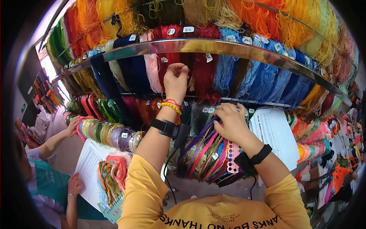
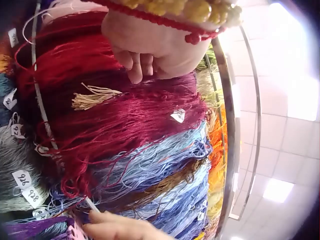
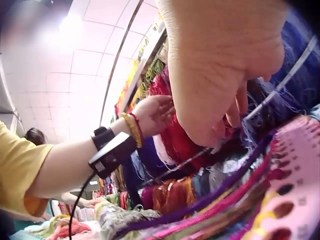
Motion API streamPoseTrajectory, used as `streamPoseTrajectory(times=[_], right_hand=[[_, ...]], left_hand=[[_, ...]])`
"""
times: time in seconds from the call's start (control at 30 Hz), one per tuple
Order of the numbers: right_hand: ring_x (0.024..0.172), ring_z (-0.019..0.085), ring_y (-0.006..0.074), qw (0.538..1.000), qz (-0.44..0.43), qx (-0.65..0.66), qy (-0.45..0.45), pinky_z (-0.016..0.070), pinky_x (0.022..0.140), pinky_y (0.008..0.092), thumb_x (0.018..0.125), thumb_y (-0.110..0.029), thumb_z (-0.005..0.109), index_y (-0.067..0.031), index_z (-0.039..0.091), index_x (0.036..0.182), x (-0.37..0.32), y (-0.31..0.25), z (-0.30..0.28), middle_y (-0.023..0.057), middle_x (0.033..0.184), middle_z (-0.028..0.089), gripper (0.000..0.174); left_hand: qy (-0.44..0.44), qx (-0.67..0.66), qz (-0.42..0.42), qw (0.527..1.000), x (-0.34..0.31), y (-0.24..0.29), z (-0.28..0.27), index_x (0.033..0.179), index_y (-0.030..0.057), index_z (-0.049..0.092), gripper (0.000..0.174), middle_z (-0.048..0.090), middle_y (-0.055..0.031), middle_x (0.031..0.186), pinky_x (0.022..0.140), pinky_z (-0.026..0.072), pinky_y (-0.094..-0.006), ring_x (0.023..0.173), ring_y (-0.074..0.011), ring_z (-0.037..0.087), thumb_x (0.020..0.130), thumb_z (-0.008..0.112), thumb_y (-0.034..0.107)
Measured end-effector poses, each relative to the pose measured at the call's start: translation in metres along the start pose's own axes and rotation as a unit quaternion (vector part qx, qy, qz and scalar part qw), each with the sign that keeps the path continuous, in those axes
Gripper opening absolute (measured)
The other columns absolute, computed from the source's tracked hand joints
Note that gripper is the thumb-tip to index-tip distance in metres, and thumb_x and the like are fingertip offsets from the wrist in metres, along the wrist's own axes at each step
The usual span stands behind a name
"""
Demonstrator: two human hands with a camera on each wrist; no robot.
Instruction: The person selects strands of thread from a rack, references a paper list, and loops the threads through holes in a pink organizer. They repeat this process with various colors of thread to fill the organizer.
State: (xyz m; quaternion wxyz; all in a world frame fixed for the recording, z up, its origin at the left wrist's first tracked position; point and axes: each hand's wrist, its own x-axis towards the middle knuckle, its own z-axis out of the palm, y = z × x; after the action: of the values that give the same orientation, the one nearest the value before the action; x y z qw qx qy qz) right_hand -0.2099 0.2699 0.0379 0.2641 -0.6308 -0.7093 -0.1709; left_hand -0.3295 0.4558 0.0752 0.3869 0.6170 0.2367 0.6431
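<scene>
Dark red thread [image 1: 206, 76] hangs beside the left hand [image 1: 176, 81], its fingers curled, while the right hand [image 1: 232, 123] bends its fingers near multicoloured strands [image 1: 206, 154]; whether either grips any, I cannot tell.

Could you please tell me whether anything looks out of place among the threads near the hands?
Yes: a small pale tan tuft lies against the dark red threads near the left hand, its colour unlike theirs. Below, a bunch of red strands looks tangled rather than hanging straight.

Pale gridded ceiling [image 2: 272, 145] with bright square lights [image 2: 278, 190]
</scene>
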Motion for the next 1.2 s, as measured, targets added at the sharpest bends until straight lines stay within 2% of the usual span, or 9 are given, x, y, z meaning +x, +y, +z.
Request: streamPoseTrajectory(times=[0.13,0.33,0.43,0.53,0.67,0.7,0.73,0.83,1.2], right_hand=[[0.097,0.052,0.0215,0.993,-0.023,0.108,0.039,0.0285,0.089,0.0443,0.072,-0.019,0.059,-0.0094,0.061,0.087,0.04,-0.023,-0.019,0.0054,0.091,0.059,0.018],[0.07,0.059,0.0301,0.953,-0.001,0.284,0.105,0.0473,0.063,0.0362,0.074,-0.011,0.056,-0.0028,0.059,0.082,0.104,-0.043,-0.021,0.0142,0.079,0.059,0.012],[0.074,0.06,0.0311,0.933,0.056,0.336,0.119,0.0484,0.068,0.0356,0.074,-0.01,0.055,-0.0025,0.062,0.088,0.132,-0.042,-0.009,0.017,0.086,0.061,0.017],[0.076,0.06,0.0315,0.933,0.038,0.303,0.192,0.0481,0.071,0.0342,0.074,-0.01,0.054,-0.0015,0.061,0.088,0.155,-0.038,0.006,0.0176,0.087,0.061,0.018],[0.081,0.061,0.0292,0.932,0.132,0.31,0.132,0.0474,0.075,0.0336,0.075,-0.014,0.054,-0.0008,0.062,0.093,0.164,-0.027,0.011,0.0176,0.09,0.062,0.024],[0.081,0.061,0.0273,0.926,0.167,0.315,0.123,0.0474,0.075,0.0332,0.076,-0.015,0.054,-0.0018,0.063,0.095,0.164,-0.022,0.01,0.0169,0.089,0.063,0.025],[0.078,0.061,0.026,0.931,0.148,0.29,0.166,0.0476,0.074,0.0323,0.077,-0.016,0.054,-0.0018,0.063,0.095,0.164,-0.017,0.013,0.016,0.087,0.063,0.024],[0.074,0.062,0.0229,0.924,0.141,0.318,0.158,0.0477,0.07,0.0307,0.077,-0.018,0.056,-0.002,0.063,0.093,0.16,-0.01,0.017,0.0138,0.083,0.064,0.023],[0.064,0.057,0.0138,0.883,0.141,0.415,0.17,0.0455,0.062,0.0266,0.077,-0.018,0.061,-0.0006,0.06,0.087,0.163,-0.025,0.03,0.007,0.072,0.061,0.02]], left_hand=[[-0.002,-0.014,0.007,1.0,0.008,0.001,0.002,0.092,0.0007,0.058,0.016,0.06,-0.005,0.07,0.057,0.045,-0.0247,0.06,-0.0105,0.055,0.083,0.057,0.014],[0.04,0.224,0.031,0.973,0.026,0.019,0.014,0.09,0.0058,0.061,0.024,0.063,-0.0121,0.073,0.063,0.0482,-0.0346,0.068,-0.0281,0.062,0.075,0.063,0.024],[-0.008,0.169,-0.013,0.985,0.028,0.014,0.008,0.087,0.0053,0.061,0.019,0.061,-0.0124,0.071,0.061,0.0474,-0.036,0.067,-0.0307,0.06,0.075,0.062,0.02],[0.025,0.15,0.12,0.981,0.027,-0.008,0.002,0.085,0.0055,0.061,0.015,0.06,-0.0124,0.071,0.061,0.0468,-0.0354,0.066,-0.03,0.059,0.075,0.063,0.017],[0.01,0.09,0.023,0.996,0.021,0.001,-0.009,0.083,0.0014,0.061,0.011,0.061,-0.0051,0.073,0.058,0.0443,-0.023,0.064,-0.0107,0.056,0.078,0.063,0.011],[0.012,0.072,0.037,0.997,0.021,-0.004,-0.011,0.082,0.0012,0.06,0.011,0.06,-0.0034,0.073,0.059,0.0443,-0.0226,0.063,-0.0106,0.056,0.078,0.064,0.01],[0.002,0.058,0.023,0.998,0.02,-0.001,-0.012,0.082,0.001,0.059,0.011,0.06,-0.0032,0.073,0.059,0.0443,-0.0225,0.063,-0.0104,0.056,0.078,0.064,0.01],[-0.035,-0.006,-0.033,0.999,0.011,0.017,-0.016,0.083,0.0002,0.057,0.011,0.059,-0.0027,0.072,0.06,0.0444,-0.0213,0.063,-0.0091,0.055,0.079,0.063,0.008],[-0.026,0.007,0.017,0.999,0.006,0.009,-0.02,0.085,0.0007,0.057,0.007,0.058,-0.0012,0.075,0.06,0.0434,-0.0203,0.066,-0.0073,0.053,0.081,0.06,0.006]])
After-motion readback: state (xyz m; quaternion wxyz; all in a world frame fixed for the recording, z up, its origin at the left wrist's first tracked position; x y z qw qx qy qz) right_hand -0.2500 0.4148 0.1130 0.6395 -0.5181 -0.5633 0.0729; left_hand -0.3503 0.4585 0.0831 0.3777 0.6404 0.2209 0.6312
